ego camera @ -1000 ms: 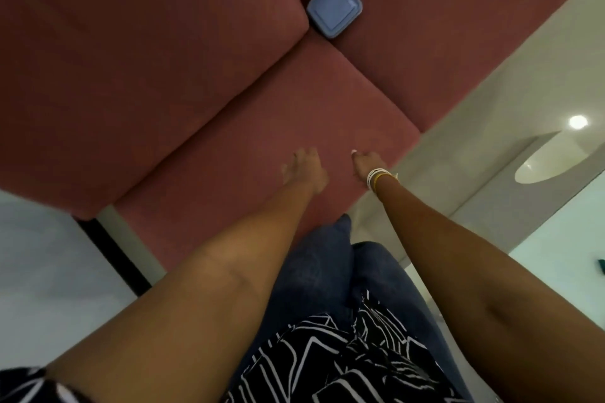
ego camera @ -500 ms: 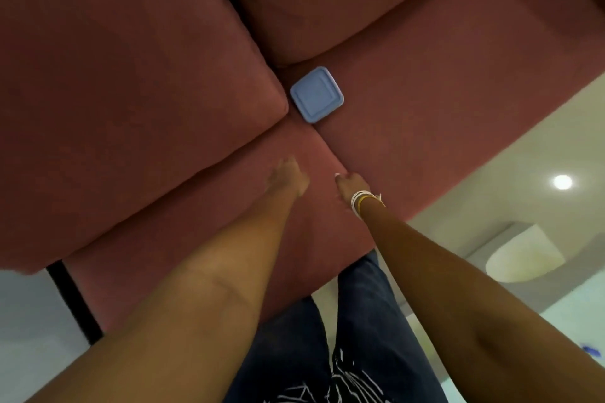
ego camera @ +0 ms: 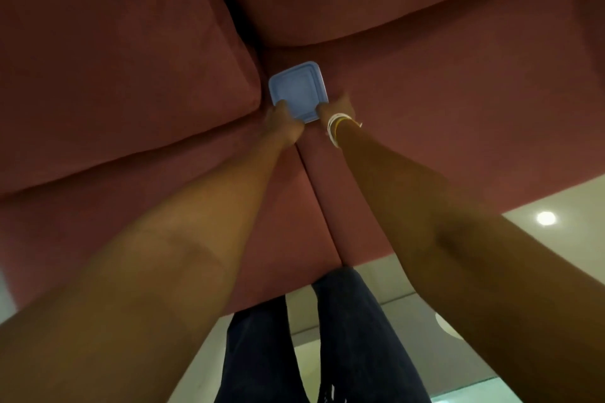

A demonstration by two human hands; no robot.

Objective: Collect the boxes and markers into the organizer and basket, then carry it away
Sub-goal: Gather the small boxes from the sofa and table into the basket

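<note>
A small blue square box [ego camera: 297,88] with a ridged lid is seen lying on the dark red sofa [ego camera: 442,82], at the inner corner of a seat cushion where it meets the back cushions and the neighbouring cushion to the left. The box is tucked against the seam between cushions.

Both arms are stretched forward over the seat. The left hand [ego camera: 282,123] is placed at the box's near left corner, fingers curled and touching the edge. The right hand [ego camera: 337,109] is placed at the near right corner, fingers bent against the rim. Whether the box is actually gripped or only touched cannot be told; the fingertips are partly hidden. The box is not seen lifted clear of the cushion.

White and yellow bracelets [ego camera: 337,126] are worn on the right wrist. Dark blue trousers [ego camera: 343,330] are seen below, at the sofa's front edge, over a pale glossy floor [ego camera: 419,347].
</note>
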